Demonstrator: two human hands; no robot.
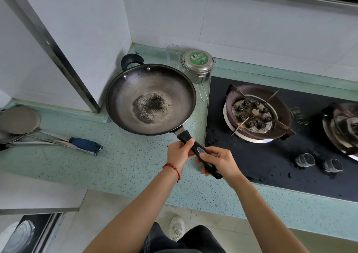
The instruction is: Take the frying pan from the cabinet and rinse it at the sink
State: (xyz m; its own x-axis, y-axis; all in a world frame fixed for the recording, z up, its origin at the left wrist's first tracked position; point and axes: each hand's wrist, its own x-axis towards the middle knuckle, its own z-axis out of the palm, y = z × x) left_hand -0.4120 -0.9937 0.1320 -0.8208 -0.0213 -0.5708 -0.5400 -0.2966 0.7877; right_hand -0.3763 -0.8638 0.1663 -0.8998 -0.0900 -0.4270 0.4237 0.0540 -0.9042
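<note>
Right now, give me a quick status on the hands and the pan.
Left hand and right hand both grip the frying pan handle. Pan over the counter. Steel tin close behind; no sink in view.

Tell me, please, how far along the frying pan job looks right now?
The frying pan is already out. In hand: the left hand and right hand both grip its handle over the counter beside the stove. Left: rinsing; dark residue sits in the pan, and no sink is in view.

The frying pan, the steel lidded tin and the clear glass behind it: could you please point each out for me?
frying pan (151, 99): head view, on the inner bottom with its dark specks.
steel lidded tin (197, 59): head view, on the green lid label.
clear glass (173, 56): head view, on its side wall.
</note>
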